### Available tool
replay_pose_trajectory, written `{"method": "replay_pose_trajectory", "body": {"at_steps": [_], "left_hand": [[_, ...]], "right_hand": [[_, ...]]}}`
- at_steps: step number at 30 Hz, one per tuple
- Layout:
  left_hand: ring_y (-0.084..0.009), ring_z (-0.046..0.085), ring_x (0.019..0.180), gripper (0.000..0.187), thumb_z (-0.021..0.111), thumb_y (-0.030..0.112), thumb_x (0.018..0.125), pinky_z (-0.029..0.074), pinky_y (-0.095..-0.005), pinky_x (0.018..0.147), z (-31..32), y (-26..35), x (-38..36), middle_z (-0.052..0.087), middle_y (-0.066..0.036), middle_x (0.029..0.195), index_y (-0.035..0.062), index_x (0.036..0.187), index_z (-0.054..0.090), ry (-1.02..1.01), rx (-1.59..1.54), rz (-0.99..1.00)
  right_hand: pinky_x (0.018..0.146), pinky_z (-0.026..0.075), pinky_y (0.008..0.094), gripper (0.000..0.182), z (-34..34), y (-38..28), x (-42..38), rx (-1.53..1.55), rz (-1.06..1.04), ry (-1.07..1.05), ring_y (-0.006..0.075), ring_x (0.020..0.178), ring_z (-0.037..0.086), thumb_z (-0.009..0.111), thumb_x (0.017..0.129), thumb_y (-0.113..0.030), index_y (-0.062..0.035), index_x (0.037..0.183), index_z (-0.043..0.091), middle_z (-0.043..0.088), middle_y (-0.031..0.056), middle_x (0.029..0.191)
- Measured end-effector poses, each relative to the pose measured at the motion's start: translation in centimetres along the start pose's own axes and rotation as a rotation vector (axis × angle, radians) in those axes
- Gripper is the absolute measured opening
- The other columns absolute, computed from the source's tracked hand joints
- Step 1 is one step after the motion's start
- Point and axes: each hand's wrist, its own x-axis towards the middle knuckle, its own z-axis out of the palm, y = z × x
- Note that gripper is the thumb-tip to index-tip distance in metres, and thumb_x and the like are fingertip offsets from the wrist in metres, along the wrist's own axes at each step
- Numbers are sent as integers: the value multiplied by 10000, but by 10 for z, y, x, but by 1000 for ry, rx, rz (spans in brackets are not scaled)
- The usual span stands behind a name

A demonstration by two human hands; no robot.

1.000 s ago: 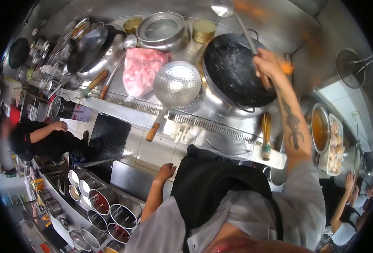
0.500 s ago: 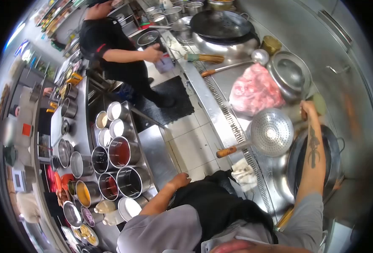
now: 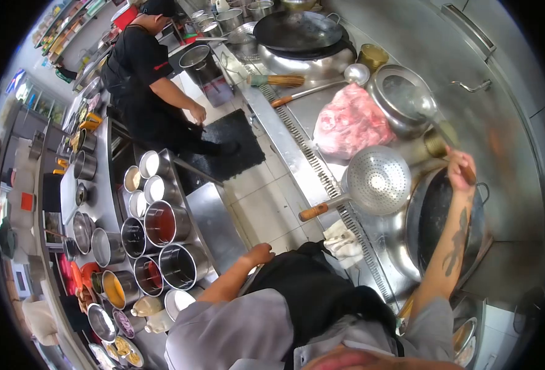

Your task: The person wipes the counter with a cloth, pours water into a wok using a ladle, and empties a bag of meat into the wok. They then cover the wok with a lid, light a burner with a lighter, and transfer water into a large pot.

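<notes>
My right hand (image 3: 462, 168) is closed round the wooden-ended handle of a long ladle (image 3: 437, 127). The ladle reaches over to a round steel pot (image 3: 402, 126), and its bowl is hard to make out there. Beneath my right forearm sits a dark wok (image 3: 429, 209). Beside it a perforated strainer (image 3: 380, 180) with a wooden handle rests on the stove top. Next to the pot lies a large heap of raw pink meat (image 3: 354, 123). My left hand (image 3: 260, 254) is at my waist in front of the apron, fingers curled in; its palm is hidden.
Several steel pots of sauces (image 3: 166, 223) stand on the left counter. A crumpled white cloth (image 3: 341, 243) lies by the drain grate. Farther along are a bamboo brush (image 3: 278, 80), another ladle (image 3: 355, 75) and a second wok (image 3: 297, 31). A co-worker (image 3: 140, 80) stands in the aisle.
My right hand has shifted along with the ladle handle, away from the steel pot and nearer the wok's far rim. The co-worker has lowered an arm and turned. The view has shifted slightly.
</notes>
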Motion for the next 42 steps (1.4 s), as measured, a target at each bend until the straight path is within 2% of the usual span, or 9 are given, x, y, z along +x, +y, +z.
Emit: {"method": "replay_pose_trajectory", "body": {"at_steps": [6, 9, 17, 22, 27, 32, 37, 38, 42], "left_hand": [[-385, 608, 977, 383, 599, 305, 793, 478, -441, 870, -13, 35, 16, 636, -252, 1015, -33, 961, 660, 15, 84, 104], [-385, 613, 963, 375, 599, 301, 787, 481, -444, 856, 1, 36, 13, 639, -250, 1004, -34, 942, 662, -3, 126, 165], [-391, 630, 916, 426, 590, 320, 788, 488, -433, 842, 27, 63, -7, 654, -251, 950, -56, 978, 652, -76, 114, 265], [-350, 657, 883, 493, 612, 314, 821, 508, -383, 799, 9, 80, -12, 658, -264, 942, -74, 1124, 597, -125, -1, 275], [-349, 650, 920, 452, 631, 254, 817, 504, -379, 811, 7, 95, -25, 649, -278, 969, -76, 1123, 597, -203, 33, 267], [-383, 630, 942, 484, 586, 366, 846, 481, -432, 835, 35, 82, -34, 647, -268, 977, -55, 1085, 621, -258, 285, 401], [-389, 639, 853, 409, 579, 344, 828, 488, -447, 804, 36, 65, -34, 659, -237, 873, -43, 931, 661, -245, 246, 278], [-386, 637, 869, 403, 581, 335, 823, 487, -444, 813, 31, 62, -40, 659, -237, 885, -42, 939, 662, -203, 218, 281], [-368, 621, 959, 402, 595, 317, 797, 475, -424, 868, 28, 54, -40, 652, -243, 966, -31, 985, 667, -155, 197, 244]], "right_hand": [[561, 391, 273, 442, 76, 16, -148, 100, 92, 27, 137, 589, 468, 449, 903, -61, 75, 1310, 345, 498, 62, 846], [554, 390, 267, 608, 74, 15, -215, 82, 75, 20, 133, 589, 481, 458, 888, -38, 66, 1425, 192, 505, 67, 858], [441, 347, 226, 556, 32, 46, -378, -202, 31, 294, 76, 531, 442, 443, 915, -145, 76, 1394, 264, 502, 13, 845], [351, 279, 219, 330, 28, 95, -422, -518, -326, 708, 80, 470, 375, 456, 913, -122, 61, 1188, 462, 425, -8, 702], [507, 428, 234, 342, 40, 125, -446, -1220, -359, 915, 117, 643, 542, 550, 819, -94, 11, 1143, 532, 591, 50, 861], [463, 389, 221, 587, -13, 169, -501, -1596, -743, 1031, 84, 563, 496, 542, 855, -73, -49, 1403, 335, 553, 29, 793], [386, 308, 211, 302, -77, 220, -545, -1469, -805, 1165, 44, 457, 398, 561, 894, -108, -33, 1183, 517, 478, -29, 629], [385, 321, 230, 296, -103, 219, -563, -1469, -636, 1400, 60, 441, 414, 566, 891, -102, -22, 1172, 523, 469, -11, 610], [394, 355, 271, 370, -146, 244, -599, -1512, -523, 1410, 105, 418, 428, 514, 851, -137, -8, 1198, 507, 495, 65, 640]]}}
